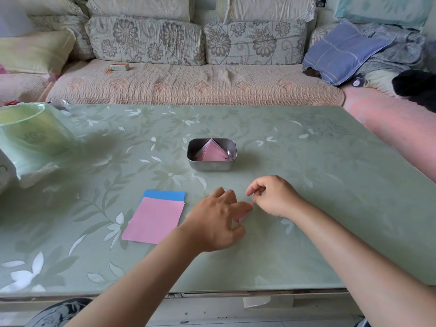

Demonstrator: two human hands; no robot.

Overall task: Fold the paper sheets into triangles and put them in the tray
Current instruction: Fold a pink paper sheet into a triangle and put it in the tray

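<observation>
A pink paper sheet (245, 212) lies on the table between my hands, mostly hidden under them. My left hand (217, 220) covers it with fingers spread on top and the thumb curled at its near edge. My right hand (271, 197) pinches the sheet's right corner between thumb and forefinger. A stack of flat sheets (154, 219), pink on top with blue showing behind, lies to the left. The metal tray (212, 165) stands further back in the middle and holds several folded pink triangles (213, 151).
A green plastic bag over a round container (30, 138) sits at the table's left edge. A sofa (188, 83) with cushions runs along behind the table (318, 185). The table's front edge is close below my arms.
</observation>
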